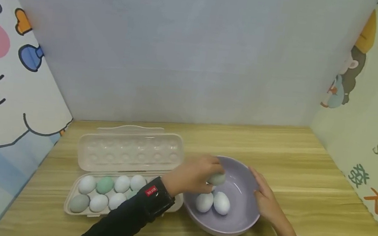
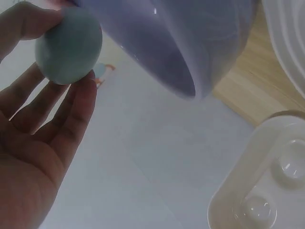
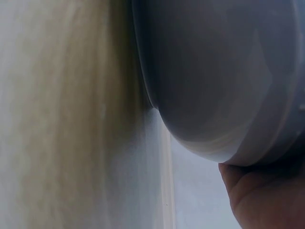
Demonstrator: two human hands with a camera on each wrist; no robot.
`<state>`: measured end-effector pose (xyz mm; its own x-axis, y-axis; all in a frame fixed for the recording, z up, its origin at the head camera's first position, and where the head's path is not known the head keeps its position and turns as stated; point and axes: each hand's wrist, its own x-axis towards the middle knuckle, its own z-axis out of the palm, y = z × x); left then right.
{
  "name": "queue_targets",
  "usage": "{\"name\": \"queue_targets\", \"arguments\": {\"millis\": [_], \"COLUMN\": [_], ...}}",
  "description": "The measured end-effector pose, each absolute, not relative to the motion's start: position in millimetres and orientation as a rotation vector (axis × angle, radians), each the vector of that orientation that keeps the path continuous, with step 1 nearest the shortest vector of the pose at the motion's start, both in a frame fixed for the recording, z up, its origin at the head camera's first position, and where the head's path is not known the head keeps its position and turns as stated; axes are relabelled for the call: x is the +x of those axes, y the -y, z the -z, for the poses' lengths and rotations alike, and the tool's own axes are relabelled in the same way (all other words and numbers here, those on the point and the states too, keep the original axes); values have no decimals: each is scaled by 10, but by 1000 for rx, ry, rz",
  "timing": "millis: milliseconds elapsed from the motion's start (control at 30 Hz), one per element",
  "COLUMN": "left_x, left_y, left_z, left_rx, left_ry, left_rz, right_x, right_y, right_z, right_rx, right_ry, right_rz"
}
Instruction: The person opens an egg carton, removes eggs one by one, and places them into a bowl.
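My left hand (image 1: 196, 175) pinches a pale green egg (image 2: 69, 46) between thumb and fingertips, over the left part of the purple bowl (image 1: 244, 217). Inside the bowl, a white egg (image 1: 222, 203) lies against another white egg (image 1: 204, 202); part of a further one shows below the held egg. My right hand (image 1: 268, 203) holds the bowl's right rim, thumb at the edge and fingers along the side. In the right wrist view, part of that hand (image 3: 267, 195) meets the bowl's outer wall (image 3: 214, 86).
Left of the bowl lies an egg carton (image 1: 67, 207) with white, green and grey eggs, partly covered by my left forearm. Its clear lid (image 1: 130, 152) is folded back behind it. A wall (image 1: 191, 95) borders the wooden table (image 1: 286, 152) at the back.
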<state>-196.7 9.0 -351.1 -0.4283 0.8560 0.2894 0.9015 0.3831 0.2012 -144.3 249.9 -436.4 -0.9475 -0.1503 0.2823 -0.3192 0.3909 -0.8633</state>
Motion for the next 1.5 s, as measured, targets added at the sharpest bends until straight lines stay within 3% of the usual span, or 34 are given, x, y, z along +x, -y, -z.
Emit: {"name": "queue_targets", "arguments": {"millis": [600,1133,1333,1500], "left_x": [-2139,-2100,-2018,-1910], "left_y": [-377,-387,-304,62], "left_z": [3721,3963,3783,3514], "left_rx": [-1662,-1637,-1569,-1465], "left_ry": [2671,2673,2706,2656], "left_rz": [253,227,251,404], "right_x": [-1463,-1460,-1452,-1448], "right_y": [-2428,-2478,-2504,-2499], "right_z": [4348,4379,4387,4393], "right_rx": [437,453,436,436], "right_ry": [2489,2489,2497,2485], "right_rz": [-1602,-1585,-1588,-1590]}}
